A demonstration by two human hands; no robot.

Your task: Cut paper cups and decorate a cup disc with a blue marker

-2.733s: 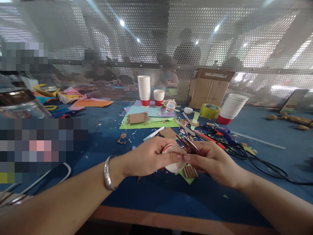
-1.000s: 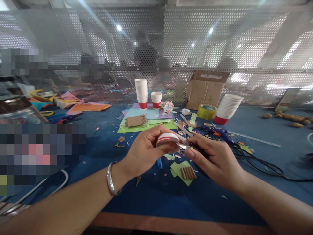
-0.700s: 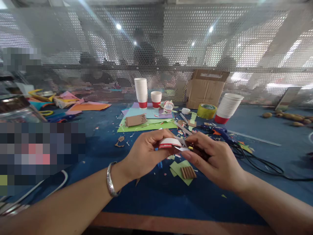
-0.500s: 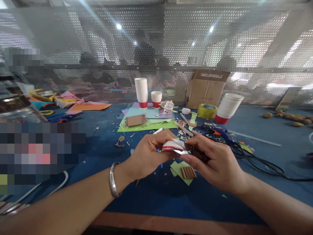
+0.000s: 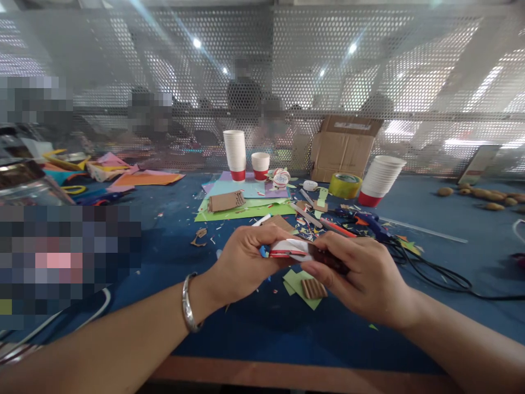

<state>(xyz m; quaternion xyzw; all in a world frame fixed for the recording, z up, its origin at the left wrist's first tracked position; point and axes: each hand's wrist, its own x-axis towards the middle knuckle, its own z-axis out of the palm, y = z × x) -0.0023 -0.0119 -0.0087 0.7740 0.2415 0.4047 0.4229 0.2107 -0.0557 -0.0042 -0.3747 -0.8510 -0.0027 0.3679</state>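
My left hand (image 5: 244, 260), with a silver bangle at the wrist, pinches a white piece of paper cup (image 5: 289, 249) with red stripes between thumb and fingers. My right hand (image 5: 355, 273) is closed round a dark-handled cutting tool (image 5: 332, 261). Its silver blade lies against the right end of the cup piece. The fingers hide most of the tool, so I cannot tell whether it is scissors or a knife. Below the hands, a small corrugated cardboard piece (image 5: 314, 288) rests on green paper (image 5: 290, 283).
Behind the hands stand stacked paper cups (image 5: 235, 153), another cup stack (image 5: 379, 178), yellow tape (image 5: 345, 186) and a cardboard box (image 5: 344, 148). A glue gun (image 5: 375, 224) with a black cable lies to the right. Paper scraps litter the blue table (image 5: 229, 334). A blurred person is at the left.
The silver blade showing under the cup piece has turned and shows less. The cup piece has tilted slightly. Both hands stay nearly where they were, and the view has shifted a little.
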